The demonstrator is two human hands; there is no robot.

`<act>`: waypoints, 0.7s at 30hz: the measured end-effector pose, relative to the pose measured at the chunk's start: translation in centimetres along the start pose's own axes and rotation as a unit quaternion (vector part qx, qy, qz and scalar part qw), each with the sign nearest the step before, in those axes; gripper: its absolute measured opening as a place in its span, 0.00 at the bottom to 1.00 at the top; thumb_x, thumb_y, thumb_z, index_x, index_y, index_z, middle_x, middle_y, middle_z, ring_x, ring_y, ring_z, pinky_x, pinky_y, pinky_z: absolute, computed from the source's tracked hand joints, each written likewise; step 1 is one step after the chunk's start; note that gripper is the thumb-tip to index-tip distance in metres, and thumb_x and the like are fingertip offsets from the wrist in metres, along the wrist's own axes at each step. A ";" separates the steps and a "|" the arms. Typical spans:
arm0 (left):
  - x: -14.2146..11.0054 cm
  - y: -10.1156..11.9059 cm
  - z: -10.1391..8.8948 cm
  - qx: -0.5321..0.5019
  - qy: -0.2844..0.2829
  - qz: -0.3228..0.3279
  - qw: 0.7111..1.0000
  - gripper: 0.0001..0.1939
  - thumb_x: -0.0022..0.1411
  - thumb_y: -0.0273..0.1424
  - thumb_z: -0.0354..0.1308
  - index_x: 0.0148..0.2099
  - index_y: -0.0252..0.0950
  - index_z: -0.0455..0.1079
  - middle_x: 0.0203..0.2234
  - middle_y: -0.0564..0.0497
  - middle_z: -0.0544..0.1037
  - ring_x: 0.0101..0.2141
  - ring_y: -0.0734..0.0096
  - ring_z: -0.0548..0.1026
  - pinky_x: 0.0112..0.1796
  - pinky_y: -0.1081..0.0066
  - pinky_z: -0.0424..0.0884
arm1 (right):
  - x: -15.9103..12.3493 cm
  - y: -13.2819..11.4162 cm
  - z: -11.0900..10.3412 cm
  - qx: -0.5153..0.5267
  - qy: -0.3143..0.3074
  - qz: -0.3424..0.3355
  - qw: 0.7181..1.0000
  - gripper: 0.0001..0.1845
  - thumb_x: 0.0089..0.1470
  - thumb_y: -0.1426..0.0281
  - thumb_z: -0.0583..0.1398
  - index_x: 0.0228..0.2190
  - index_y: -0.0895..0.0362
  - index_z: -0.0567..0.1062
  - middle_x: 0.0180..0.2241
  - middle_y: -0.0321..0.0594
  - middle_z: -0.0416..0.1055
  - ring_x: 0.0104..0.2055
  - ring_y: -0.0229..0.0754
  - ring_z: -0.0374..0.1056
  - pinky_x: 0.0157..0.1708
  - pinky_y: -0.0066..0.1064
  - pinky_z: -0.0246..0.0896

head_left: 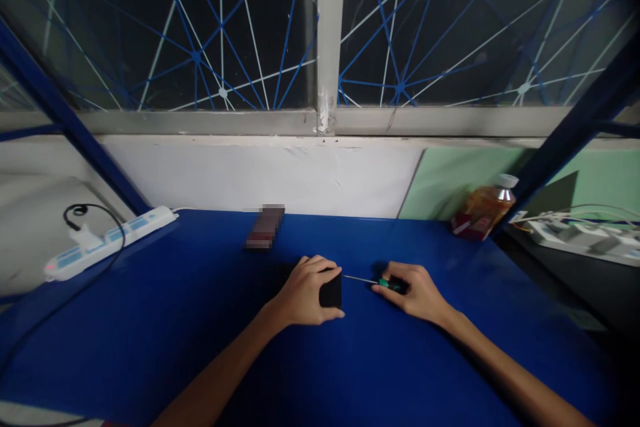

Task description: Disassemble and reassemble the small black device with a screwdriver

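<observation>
Background: dark window panes (165, 27) crossed by blue and white lines, above a pale wall (260, 173). Blue tabletop (150, 360), smooth and slightly glossy, spans the foreground. A white power strip (131, 231) lies at its far left with a black cable plugged in; a bottle (485, 210) with a white cap is at the far right corner. A blurred dark item (265, 227) lies near the back edge, identity not readable.

Left hand (305, 290): partly open, arched over a black block (331, 291), fingers along its far side and thumb at its near side. Right hand (420, 290): closed in a pinch, thumb and fingers around the screwdriver handle (384, 283).

Black block: at table centre, partly hidden by the left hand. Judged stiff, fairly light, possibly slippery if smooth; best held by its two opposite edges, leaving the exposed face free.

Screwdriver: green and dark grip, probably light and rigid; handle is the place to hold. Thin metal shaft (361, 279) points left, its tip just beside the block's right edge. Contact: cannot tell.
</observation>
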State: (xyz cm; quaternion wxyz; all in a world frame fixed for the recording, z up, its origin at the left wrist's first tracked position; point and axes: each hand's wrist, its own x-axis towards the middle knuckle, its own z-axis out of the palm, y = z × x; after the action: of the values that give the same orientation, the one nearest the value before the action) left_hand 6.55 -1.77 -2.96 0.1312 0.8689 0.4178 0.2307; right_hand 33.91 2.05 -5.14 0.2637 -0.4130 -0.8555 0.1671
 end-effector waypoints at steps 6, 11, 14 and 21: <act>0.0 0.3 -0.3 0.016 -0.005 0.003 1.000 0.37 0.44 0.47 0.68 0.56 0.39 0.67 0.50 0.43 0.73 0.48 0.50 0.69 0.47 0.52 0.61 | -0.2 -0.4 -0.3 -0.011 0.002 0.001 1.000 0.17 0.53 0.55 0.59 0.24 0.55 0.71 0.25 0.37 0.72 0.24 0.39 0.65 0.26 0.30 0.54; 0.1 0.5 -0.3 0.026 -0.009 0.002 1.000 0.37 0.45 0.46 0.68 0.55 0.37 0.67 0.50 0.43 0.73 0.48 0.51 0.69 0.48 0.51 0.61 | -0.4 -0.8 -0.4 -0.010 0.011 0.009 1.000 0.17 0.53 0.55 0.60 0.24 0.56 0.70 0.24 0.36 0.71 0.23 0.37 0.64 0.25 0.29 0.54; 0.1 0.5 -0.3 0.022 -0.009 0.006 1.000 0.37 0.45 0.47 0.68 0.56 0.38 0.67 0.50 0.44 0.73 0.48 0.51 0.69 0.48 0.51 0.61 | -0.5 -0.9 -0.4 -0.014 0.005 0.009 1.000 0.17 0.53 0.55 0.59 0.24 0.56 0.70 0.23 0.36 0.71 0.23 0.38 0.64 0.26 0.29 0.55; 0.0 0.3 -0.1 0.016 -0.004 0.009 1.000 0.38 0.45 0.47 0.68 0.57 0.38 0.66 0.50 0.43 0.73 0.48 0.51 0.69 0.48 0.51 0.61 | -0.5 -0.8 -0.7 -0.023 -0.020 -0.006 1.000 0.17 0.55 0.56 0.58 0.25 0.56 0.71 0.25 0.37 0.71 0.25 0.38 0.65 0.27 0.30 0.56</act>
State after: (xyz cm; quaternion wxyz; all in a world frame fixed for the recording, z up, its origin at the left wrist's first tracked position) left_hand 6.74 -1.93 -2.75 0.1169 0.8752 0.4135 0.2222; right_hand 34.05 1.21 -4.33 0.2377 -0.4101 -0.8669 0.1544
